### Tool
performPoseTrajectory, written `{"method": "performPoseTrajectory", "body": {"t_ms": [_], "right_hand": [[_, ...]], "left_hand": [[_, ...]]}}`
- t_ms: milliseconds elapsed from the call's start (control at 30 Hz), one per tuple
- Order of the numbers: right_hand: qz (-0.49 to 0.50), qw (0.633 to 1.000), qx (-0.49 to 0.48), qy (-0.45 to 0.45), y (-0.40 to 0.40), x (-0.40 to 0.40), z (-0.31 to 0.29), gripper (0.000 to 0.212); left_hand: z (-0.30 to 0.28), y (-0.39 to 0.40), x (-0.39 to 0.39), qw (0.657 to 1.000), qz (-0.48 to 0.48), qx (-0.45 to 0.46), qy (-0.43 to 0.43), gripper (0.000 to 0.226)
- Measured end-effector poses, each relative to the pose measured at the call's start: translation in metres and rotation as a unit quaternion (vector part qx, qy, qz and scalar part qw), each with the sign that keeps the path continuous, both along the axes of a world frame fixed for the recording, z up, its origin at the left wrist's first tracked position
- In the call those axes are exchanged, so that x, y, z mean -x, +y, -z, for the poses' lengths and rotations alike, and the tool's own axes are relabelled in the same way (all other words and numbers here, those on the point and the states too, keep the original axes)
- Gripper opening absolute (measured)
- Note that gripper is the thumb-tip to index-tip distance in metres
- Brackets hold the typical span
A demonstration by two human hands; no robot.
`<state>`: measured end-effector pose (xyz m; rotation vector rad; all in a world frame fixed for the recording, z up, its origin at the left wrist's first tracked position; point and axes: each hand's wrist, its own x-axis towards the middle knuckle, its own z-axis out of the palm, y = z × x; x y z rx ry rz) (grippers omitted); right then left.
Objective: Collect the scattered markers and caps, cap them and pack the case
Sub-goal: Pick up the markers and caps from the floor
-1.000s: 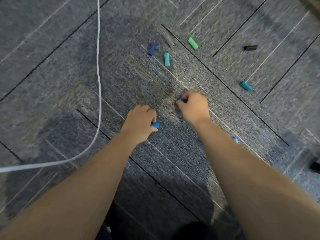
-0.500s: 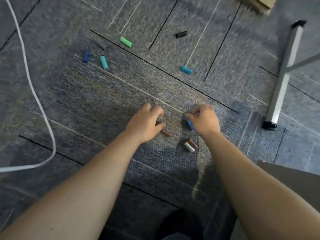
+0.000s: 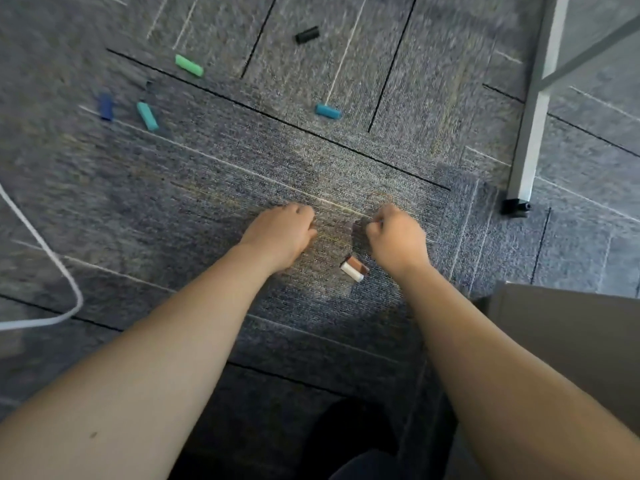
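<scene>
Both hands low on the carpet (image 3: 207,188) at frame centre. Left hand (image 3: 281,233) with fingers curled under; cannot tell what, if anything, sat inside. Right hand (image 3: 396,237) fisted too, contents hidden. Brown cap (image 3: 357,264) and white cap (image 3: 351,271) touching side by side, just below the right hand. Teal cap (image 3: 327,110) upper centre, black cap (image 3: 307,34) at top, green cap (image 3: 188,65), second teal cap (image 3: 147,116) and blue cap (image 3: 106,107) upper left. White cable (image 3: 52,261) at left edge; table leg (image 3: 533,109) at right.
</scene>
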<state>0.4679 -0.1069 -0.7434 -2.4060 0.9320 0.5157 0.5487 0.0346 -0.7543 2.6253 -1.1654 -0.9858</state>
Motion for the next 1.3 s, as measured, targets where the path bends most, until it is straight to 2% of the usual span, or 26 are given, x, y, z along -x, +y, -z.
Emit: {"method": "performPoseTrajectory", "body": {"t_ms": [100,300,433,567,767,933,1033,1133,1233,1300], "right_hand": [[-0.012,1.000,-0.003,-0.001,0.007,0.018,-0.004,0.022],[-0.078,0.995,-0.045,0.040,0.029,0.032,0.000,0.037],[-0.180,0.982,0.002,0.052,0.038,0.039,0.005,0.048],[-0.248,0.966,0.050,0.056,0.040,0.043,0.008,0.041],[-0.303,0.948,0.048,0.082,0.039,0.037,0.008,0.029],[-0.196,0.979,-0.007,0.063,0.041,0.006,-0.002,0.026],[-0.120,0.991,-0.053,-0.002,0.045,-0.035,-0.013,0.026],[-0.061,0.990,-0.117,-0.049,0.051,-0.085,-0.028,0.025],[0.007,0.978,-0.193,-0.075,0.059,-0.128,-0.055,0.023],[0.008,0.973,-0.213,-0.084,0.068,-0.148,-0.074,0.024]], "left_hand": [[0.002,-0.002,0.002,0.999,-0.045,0.014,0.018,0.019],[0.006,0.004,0.013,0.998,-0.057,0.039,0.013,0.011],[0.005,0.008,0.015,0.997,-0.062,0.049,0.020,0.012],[0.006,0.012,0.016,0.996,-0.068,0.054,0.020,0.016],[0.008,0.018,0.006,0.992,-0.108,0.057,0.039,0.012],[0.003,0.028,-0.014,0.979,-0.187,0.065,0.047,0.009],[-0.008,0.032,-0.033,0.952,-0.288,0.059,0.085,0.009],[-0.035,0.037,-0.059,0.923,-0.370,0.056,0.096,0.018],[-0.073,0.047,-0.092,0.908,-0.409,0.045,0.080,0.023],[-0.097,0.062,-0.112,0.895,-0.440,0.034,0.056,0.025]]}}
